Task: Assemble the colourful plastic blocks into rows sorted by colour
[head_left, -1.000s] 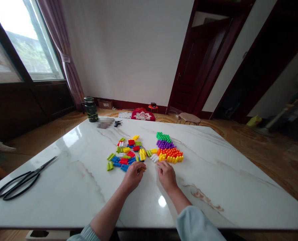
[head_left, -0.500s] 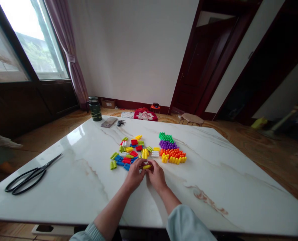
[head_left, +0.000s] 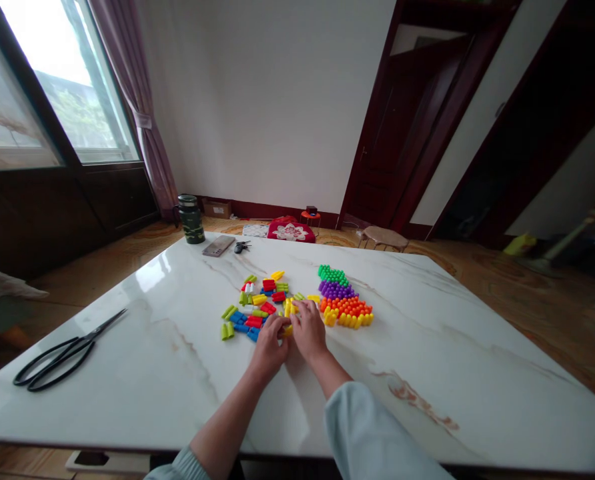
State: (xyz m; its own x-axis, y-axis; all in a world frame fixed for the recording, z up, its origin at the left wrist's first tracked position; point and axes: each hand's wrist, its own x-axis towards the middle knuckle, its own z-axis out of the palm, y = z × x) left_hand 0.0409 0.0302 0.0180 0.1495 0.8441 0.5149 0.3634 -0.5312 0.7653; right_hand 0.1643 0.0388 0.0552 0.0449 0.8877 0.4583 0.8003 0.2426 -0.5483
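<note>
My left hand (head_left: 270,343) is closed on a small yellow plastic piece (head_left: 287,331), its fingertips pinching it low over the table. Stretched forward beside it, my right hand (head_left: 308,328) has its fingers at a group of yellow pieces (head_left: 289,307); they partly cover these, and no piece shows clearly between them. Around and left of my hands lie loose toy building pieces shaped like joined tubes, among them red (head_left: 253,321), blue (head_left: 238,317) and lime green (head_left: 227,331) ones. To the right, pieces are grouped by colour in rows: green (head_left: 332,275), purple (head_left: 336,290), orange (head_left: 347,305) and yellow (head_left: 355,321).
Large black-handled scissors (head_left: 70,352) lie at the left of the white marbled table (head_left: 167,400). Along the far left edge are a camouflage-pattern flask (head_left: 191,220), a phone (head_left: 218,246) and keys (head_left: 241,247). A stool (head_left: 383,237) stands on the floor beyond.
My right hand has left the yellow piece that both hands held and moved forward to the other yellow pieces. My left hand stays in place with its piece.
</note>
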